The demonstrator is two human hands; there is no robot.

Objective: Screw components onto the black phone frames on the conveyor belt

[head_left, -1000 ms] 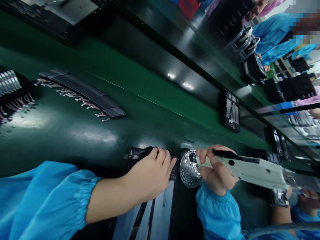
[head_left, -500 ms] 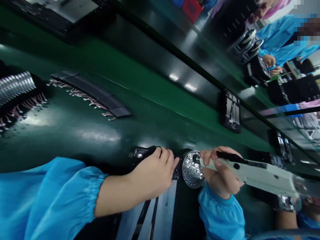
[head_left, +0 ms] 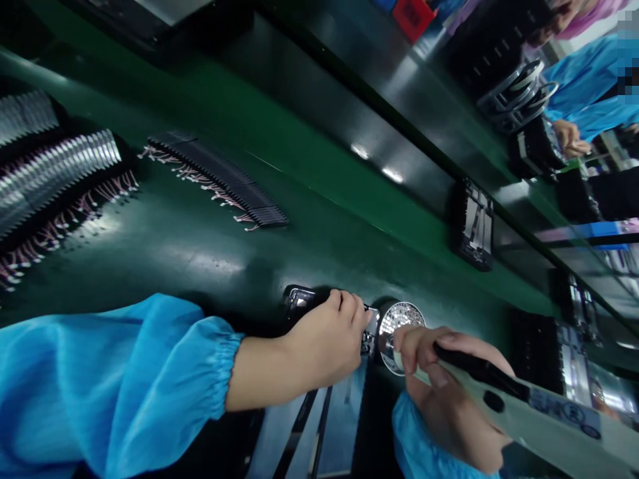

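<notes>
My left hand (head_left: 327, 342) rests with curled fingers on the top edge of a dark flat device (head_left: 304, 303) that lies on the green bench, pressing it down. My right hand (head_left: 449, 389) is wrapped round a white electric screwdriver (head_left: 529, 409) with a black lever, its tip pointing left toward the device's corner. Just behind the tip stands a small round perforated metal dish (head_left: 402, 319). Both forearms wear blue sleeves.
A row of black parts with pink wires (head_left: 219, 183) lies on the green belt (head_left: 200, 253). Silver ribbed parts (head_left: 54, 166) sit at the left. Another dark device (head_left: 473, 226) rests further along the belt. Other people in blue work at the far right (head_left: 589, 80).
The view has shifted, so everything sits further right and lower. My right hand with the screwdriver came lower and closer to the device's corner. My left hand kept its hold.
</notes>
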